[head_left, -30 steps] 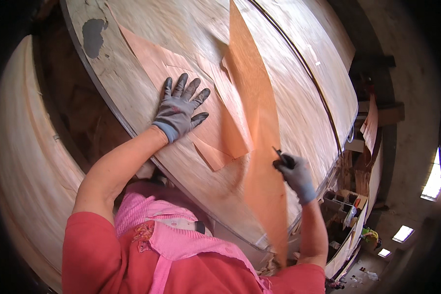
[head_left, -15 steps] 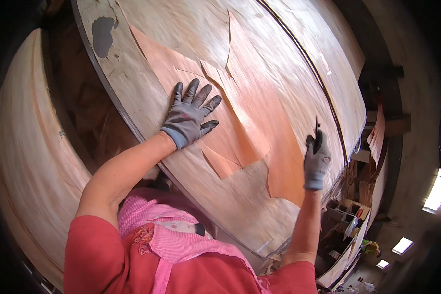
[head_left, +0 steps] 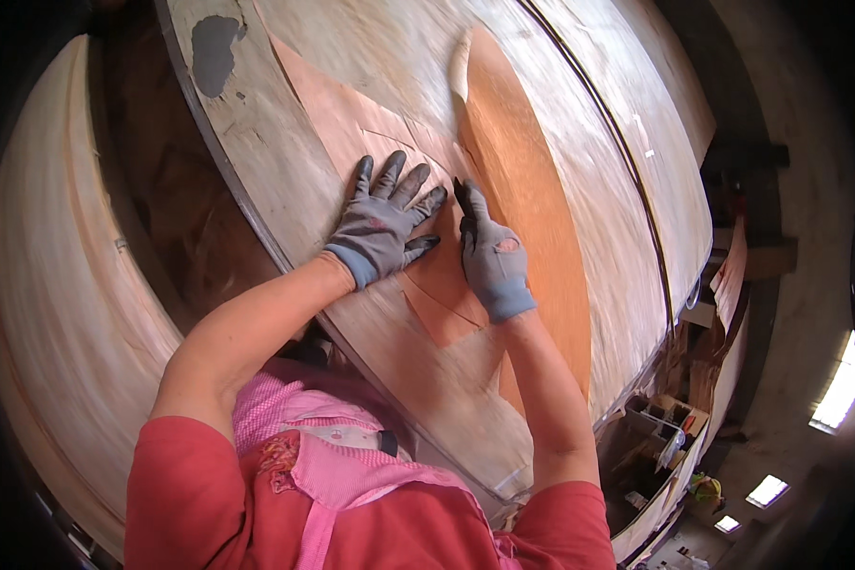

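My left hand (head_left: 382, 220), in a grey glove with dark fingertips, lies flat with fingers spread on a pinkish veneer piece (head_left: 325, 103). Close to its right, my right hand (head_left: 497, 258) is closed on a thin dark knife-like tool, mostly hidden by the fingers. That hand rests near the veneer's inner edge. A longer orange-brown veneer strip (head_left: 532, 180) lies just right of it, its upper left edge curled up. Both pieces sit on a large pale wood-veneer sheet (head_left: 608, 237). A smaller orange piece (head_left: 444, 309) shows below my hands.
A dark grey patch (head_left: 216, 55) marks the sheet at upper left. A dark line (head_left: 606, 114) crosses the sheet on the right. Another pale veneer stack (head_left: 62, 247) stands at left, past a dark gap. At lower right are a cluttered box (head_left: 663, 418) and a distant person (head_left: 705, 489).
My right hand has moved left with the tool, from the right of the veneer to beside my left hand. The orange-brown strip's upper left edge now curls up. My left hand stays flat.
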`<action>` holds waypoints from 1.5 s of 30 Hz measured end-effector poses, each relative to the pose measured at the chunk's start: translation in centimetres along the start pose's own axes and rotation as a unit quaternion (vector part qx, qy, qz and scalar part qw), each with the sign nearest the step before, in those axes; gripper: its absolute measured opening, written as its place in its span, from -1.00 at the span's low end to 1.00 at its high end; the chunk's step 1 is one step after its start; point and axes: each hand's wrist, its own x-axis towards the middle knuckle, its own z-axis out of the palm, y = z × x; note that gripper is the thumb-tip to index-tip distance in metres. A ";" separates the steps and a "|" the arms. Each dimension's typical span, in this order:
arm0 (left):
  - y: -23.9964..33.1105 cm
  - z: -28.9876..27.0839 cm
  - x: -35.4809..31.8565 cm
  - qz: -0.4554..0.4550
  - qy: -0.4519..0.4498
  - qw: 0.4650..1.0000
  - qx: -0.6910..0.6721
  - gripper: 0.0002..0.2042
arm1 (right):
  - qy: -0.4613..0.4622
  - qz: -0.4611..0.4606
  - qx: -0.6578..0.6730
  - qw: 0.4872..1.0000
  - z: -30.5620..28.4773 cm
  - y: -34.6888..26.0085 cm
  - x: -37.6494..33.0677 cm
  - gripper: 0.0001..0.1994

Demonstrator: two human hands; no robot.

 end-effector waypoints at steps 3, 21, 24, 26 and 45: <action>0.0 0.2 0.1 0.001 -0.004 1.000 -0.010 -0.37 | -0.017 -0.007 -0.039 0.999 -0.1 -0.1 0.6 -0.46; 0.1 0.4 0.0 -0.005 -0.012 1.000 0.007 -0.35 | -0.113 0.045 -0.132 0.984 -1.2 0.7 -3.4 -0.42; 0.1 0.3 0.0 -0.006 -0.029 0.999 0.021 -0.35 | -0.087 0.052 -0.114 0.988 -0.8 0.9 -6.7 -0.40; 0.1 0.2 0.1 -0.006 -0.025 0.999 0.027 -0.36 | -0.050 0.041 -0.105 0.992 -0.5 0.9 -8.4 -0.39; 0.8 -0.4 0.1 0.002 -0.029 0.999 0.043 -0.36 | 0.114 0.141 0.260 0.948 -8.8 -4.8 -17.4 -0.30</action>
